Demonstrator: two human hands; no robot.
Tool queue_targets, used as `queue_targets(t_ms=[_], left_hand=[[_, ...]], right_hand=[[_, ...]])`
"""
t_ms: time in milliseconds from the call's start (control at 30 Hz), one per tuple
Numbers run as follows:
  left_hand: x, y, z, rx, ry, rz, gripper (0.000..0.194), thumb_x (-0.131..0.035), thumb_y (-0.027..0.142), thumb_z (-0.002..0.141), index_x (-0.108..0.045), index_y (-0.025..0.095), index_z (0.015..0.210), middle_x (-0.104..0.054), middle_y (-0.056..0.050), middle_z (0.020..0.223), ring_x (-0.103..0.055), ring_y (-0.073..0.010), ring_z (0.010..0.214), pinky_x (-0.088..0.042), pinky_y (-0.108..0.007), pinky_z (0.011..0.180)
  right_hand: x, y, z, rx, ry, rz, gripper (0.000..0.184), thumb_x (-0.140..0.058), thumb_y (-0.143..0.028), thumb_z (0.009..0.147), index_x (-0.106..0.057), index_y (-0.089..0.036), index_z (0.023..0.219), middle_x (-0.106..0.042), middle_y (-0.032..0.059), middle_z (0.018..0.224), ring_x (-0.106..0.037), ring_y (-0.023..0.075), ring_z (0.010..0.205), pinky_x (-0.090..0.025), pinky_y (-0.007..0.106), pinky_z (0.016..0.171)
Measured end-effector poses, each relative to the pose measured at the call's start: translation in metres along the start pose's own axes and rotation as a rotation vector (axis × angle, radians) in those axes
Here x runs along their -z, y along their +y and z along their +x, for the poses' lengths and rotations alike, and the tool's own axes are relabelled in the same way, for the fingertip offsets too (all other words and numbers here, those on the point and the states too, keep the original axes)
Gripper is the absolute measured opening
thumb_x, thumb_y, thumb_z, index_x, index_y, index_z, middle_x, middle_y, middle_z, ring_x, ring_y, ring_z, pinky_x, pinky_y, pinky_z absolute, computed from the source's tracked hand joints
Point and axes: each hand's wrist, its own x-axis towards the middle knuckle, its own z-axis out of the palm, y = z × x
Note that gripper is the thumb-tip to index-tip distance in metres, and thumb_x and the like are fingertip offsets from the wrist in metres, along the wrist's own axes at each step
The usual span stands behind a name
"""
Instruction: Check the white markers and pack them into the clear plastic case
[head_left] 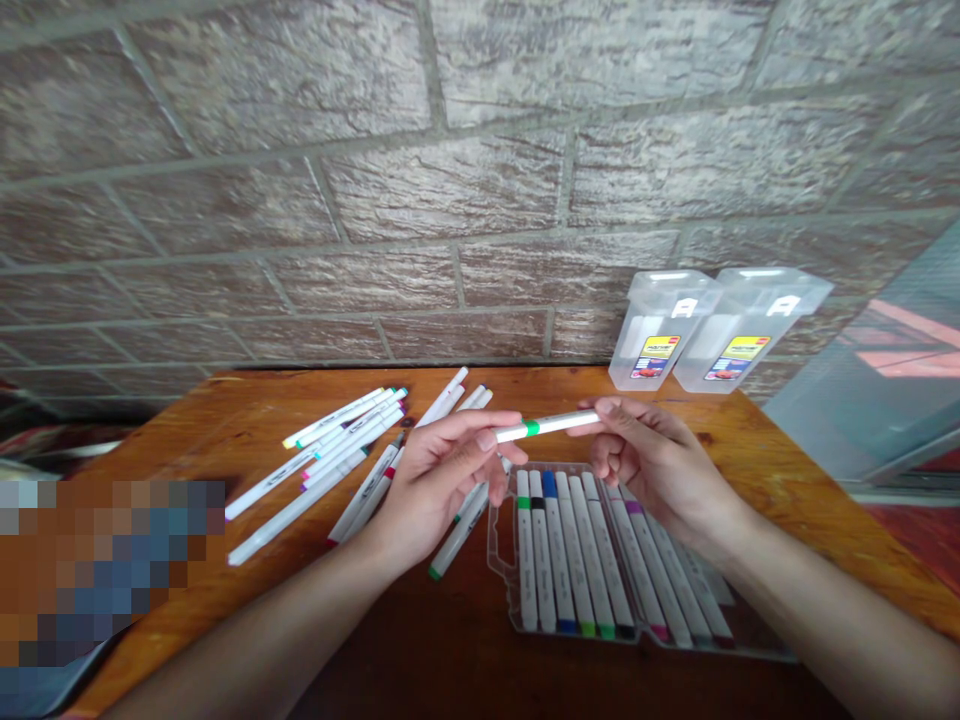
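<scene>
A white marker [559,424] with a green band is held level in the air between my two hands. My left hand [442,470] pinches its left end between thumb and fingers. At the other end, my right hand [649,450] grips it the same way. Below them lies an open clear plastic marker case [501,560] with white markers [577,560] side by side in both halves. My right hand and forearm hide part of its right half. Loose markers [330,440] lie in a spread to the left, and a green-tipped marker [457,535] rests between my left hand and the case.
Two clear plastic containers [720,330] with yellow and blue labels stand at the back right of the wooden table [247,400]. A stone-block wall [450,200] rises behind the table. A pixelated patch covers the lower left. Glass panelling [885,370] is at the right.
</scene>
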Motion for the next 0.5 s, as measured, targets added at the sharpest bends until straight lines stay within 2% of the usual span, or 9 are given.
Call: queue_targets(t_ms=[200,500], left_hand=[[-0.0002,-0.0001,0.0010,0.014,0.039,0.018,0.022,-0.071,0.026,0.096,-0.082,0.019,0.115,-0.081,-0.008,0.090,-0.063,-0.0086,0.062,-0.051,-0.019,0.059],[-0.0007,-0.0001,0.0030,0.040,0.159,0.106,0.022,-0.075,0.031,0.093,-0.084,0.019,0.110,-0.082,-0.008,0.087,-0.061,-0.0079,0.058,-0.049,-0.021,0.061]], right_hand=[[0.0002,0.0001,-0.0004,0.046,0.018,-0.012,0.032,-0.094,-0.041,0.071,-0.079,-0.017,0.085,-0.081,0.0061,0.080,-0.061,0.0083,0.043,-0.048,0.016,0.038],[0.0032,0.0013,-0.0031,0.109,-0.005,-0.069,0.027,-0.088,-0.042,0.080,-0.079,-0.017,0.084,-0.077,0.0036,0.072,-0.060,0.0086,0.044,-0.047,0.016,0.039]])
